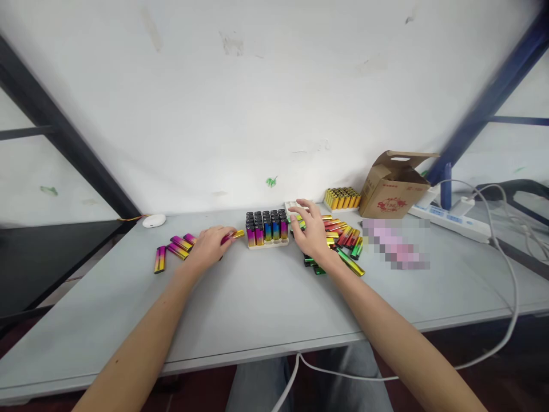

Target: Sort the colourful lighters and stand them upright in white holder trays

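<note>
My left hand (210, 246) is closed around a purple-and-gold lighter (238, 234), whose gold end points right toward a white tray (268, 244). Upright lighters with black tops and purple, blue and gold bodies (267, 228) fill much of that tray. Several loose purple-and-gold lighters (179, 245) lie left of this hand. My right hand (310, 232) is open, its fingers apart and curved, over the left side of a pile of red, green and gold lighters (343, 232). Its palm hides part of the pile. Behind its fingers a second white tray (291, 204) partly shows.
At the back right stands a tray of gold lighters (343, 198) beside an opened cardboard box (394, 186). A power strip (454, 220) with white cables lies farther right. A blurred pink item (394, 243) rests before the box. A white oval object (154, 221) sits back left.
</note>
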### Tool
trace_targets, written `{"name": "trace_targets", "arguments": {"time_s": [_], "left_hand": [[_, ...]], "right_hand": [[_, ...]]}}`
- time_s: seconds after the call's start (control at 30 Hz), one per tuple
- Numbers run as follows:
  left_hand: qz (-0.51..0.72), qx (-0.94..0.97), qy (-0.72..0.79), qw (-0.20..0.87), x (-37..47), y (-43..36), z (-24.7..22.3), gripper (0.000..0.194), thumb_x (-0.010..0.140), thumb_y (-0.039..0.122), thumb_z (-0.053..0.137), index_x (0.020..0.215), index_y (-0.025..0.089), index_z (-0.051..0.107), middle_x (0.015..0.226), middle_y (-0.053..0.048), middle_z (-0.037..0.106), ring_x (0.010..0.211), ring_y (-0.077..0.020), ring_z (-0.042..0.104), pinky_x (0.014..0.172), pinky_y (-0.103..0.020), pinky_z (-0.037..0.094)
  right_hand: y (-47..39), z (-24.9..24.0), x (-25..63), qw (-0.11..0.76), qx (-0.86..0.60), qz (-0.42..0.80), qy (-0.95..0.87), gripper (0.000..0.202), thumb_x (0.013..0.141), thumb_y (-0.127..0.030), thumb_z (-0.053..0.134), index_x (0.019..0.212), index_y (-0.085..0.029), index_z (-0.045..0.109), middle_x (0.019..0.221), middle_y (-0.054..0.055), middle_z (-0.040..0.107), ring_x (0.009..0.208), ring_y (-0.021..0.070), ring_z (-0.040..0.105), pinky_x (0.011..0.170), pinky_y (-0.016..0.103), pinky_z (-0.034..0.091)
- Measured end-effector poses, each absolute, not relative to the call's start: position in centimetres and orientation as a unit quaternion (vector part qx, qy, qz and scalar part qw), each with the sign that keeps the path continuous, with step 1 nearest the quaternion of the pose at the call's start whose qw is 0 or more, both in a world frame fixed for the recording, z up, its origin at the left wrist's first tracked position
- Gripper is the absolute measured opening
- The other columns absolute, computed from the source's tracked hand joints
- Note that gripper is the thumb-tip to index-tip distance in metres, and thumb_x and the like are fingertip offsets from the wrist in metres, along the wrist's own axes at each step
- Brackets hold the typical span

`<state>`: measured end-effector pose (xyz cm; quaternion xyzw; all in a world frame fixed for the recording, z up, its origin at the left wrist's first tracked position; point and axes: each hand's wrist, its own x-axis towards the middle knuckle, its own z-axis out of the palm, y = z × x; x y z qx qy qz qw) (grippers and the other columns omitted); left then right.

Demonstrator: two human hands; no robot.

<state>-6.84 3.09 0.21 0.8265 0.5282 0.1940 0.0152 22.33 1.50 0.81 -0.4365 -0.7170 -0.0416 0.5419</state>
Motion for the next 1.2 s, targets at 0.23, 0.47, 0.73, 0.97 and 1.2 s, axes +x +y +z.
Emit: {"name": "trace_targets", "arguments": {"time_s": [0.23, 0.47, 0.73, 0.97, 1.2], "left_hand": [[0.355, 0.746, 0.557, 0.085, -5.6, 2.1, 1.6, 0.04, 0.079, 0.042, 0.063, 0.116, 0.026, 0.064, 0.091, -0.004, 0.069, 0.077, -0.0199, 0.062, 0.077, -0.032, 0.048], [0.534, 0.604, 0.536, 0.249, -4.6, 1.6, 3.0, 0.045, 0.065, 0.043, 0.079, 0.101, 0.019, 0.067, 0.074, -0.001, 0.063, 0.071, -0.0155, 0.06, 0.067, -0.027, 0.048], [0.577, 0.461, 0.425, 0.524, -3.6, 1.7, 3.2, 0.037, 0.081, 0.055, 0.062, 0.088, 0.019, 0.057, 0.087, -0.005, 0.065, 0.07, -0.0142, 0.061, 0.065, -0.029, 0.051], [0.532, 0.468, 0.4, 0.581, -3.0, 0.7, 4.0, 0.035, 0.085, 0.057, 0.053, 0.094, 0.023, 0.053, 0.059, 0.006, 0.042, 0.041, -0.0071, 0.03, 0.039, -0.022, 0.029], [0.489, 0.473, 0.371, 0.632, -2.7, 0.4, 4.4, 0.041, 0.086, 0.057, 0.039, 0.066, 0.022, 0.046, 0.057, 0.001, 0.034, 0.05, -0.0145, 0.039, 0.051, -0.034, 0.042]], "right_hand": [[1.8, 0.7, 22.5, 0.528, -0.437, -0.025, -0.728, 0.022, 0.091, -0.026, 0.047, 0.102, -0.021, 0.066, 0.121, 0.012, 0.055, 0.114, 0.0248, 0.054, 0.101, 0.044, 0.044], [2.0, 0.4, 22.5, 0.524, -0.444, -0.032, -0.726, 0.022, 0.087, -0.022, 0.049, 0.103, -0.021, 0.065, 0.123, 0.012, 0.054, 0.111, 0.0248, 0.055, 0.099, 0.043, 0.045], [2.1, 0.4, 22.6, 0.509, -0.457, -0.023, -0.729, 0.023, 0.086, -0.022, 0.051, 0.104, -0.019, 0.065, 0.125, 0.013, 0.054, 0.109, 0.0253, 0.056, 0.1, 0.044, 0.045], [2.1, 0.2, 22.7, 0.499, -0.465, -0.013, -0.732, 0.023, 0.087, -0.025, 0.05, 0.104, -0.02, 0.065, 0.127, 0.013, 0.053, 0.11, 0.0263, 0.056, 0.098, 0.045, 0.046], [2.2, 0.2, 22.7, 0.494, -0.465, -0.008, -0.734, 0.023, 0.089, -0.026, 0.049, 0.105, -0.02, 0.065, 0.127, 0.013, 0.053, 0.111, 0.0261, 0.056, 0.1, 0.045, 0.045]]}}
